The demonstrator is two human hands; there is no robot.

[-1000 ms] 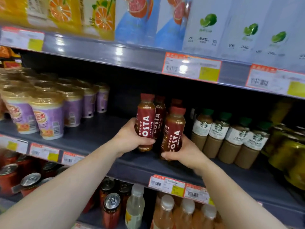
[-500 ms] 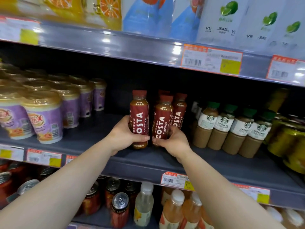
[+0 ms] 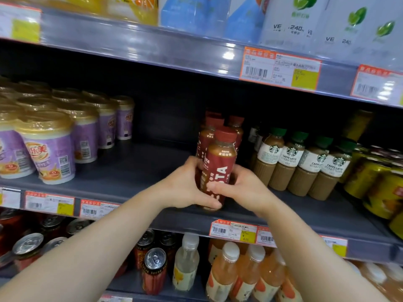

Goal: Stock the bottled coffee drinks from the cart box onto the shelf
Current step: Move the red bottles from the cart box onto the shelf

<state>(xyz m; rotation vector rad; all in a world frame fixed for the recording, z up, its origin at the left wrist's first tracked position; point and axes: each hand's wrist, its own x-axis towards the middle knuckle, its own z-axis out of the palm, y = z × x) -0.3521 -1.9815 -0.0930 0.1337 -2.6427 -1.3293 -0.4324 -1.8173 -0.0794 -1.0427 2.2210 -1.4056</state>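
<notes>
**Red coffee bottle held in both hands at the shelf edge**

Red-labelled and red-capped, the front coffee bottle (image 3: 219, 168) stands upright near the front edge of the grey middle shelf (image 3: 135, 171), its base on or just above the shelf board; which of the two cannot be told. The left hand (image 3: 185, 184) wraps the bottle's lower left side, its thumb curled across the label near the base. The right hand (image 3: 237, 188) closes on the lower right side, its thumb laid over the label, so each grip is curled round this one bottle. Just behind it stand more coffee bottles (image 3: 214, 127) of the same kind, packed close in a short row.

To the right, just beside that row, is a line of green-capped latte bottles (image 3: 290, 162), and further right some yellow-green jars (image 3: 370, 184). Well apart to the left on the same shelf stand purple cups with gold lids (image 3: 50, 153). Orange-and-yellow price tags (image 3: 233, 231) run along the shelf's front rail. On the shelf below are red cans (image 3: 154, 271) and pale orange bottles with white caps (image 3: 222, 273). The shelf above carries cartons printed with limes (image 3: 301, 20).
</notes>
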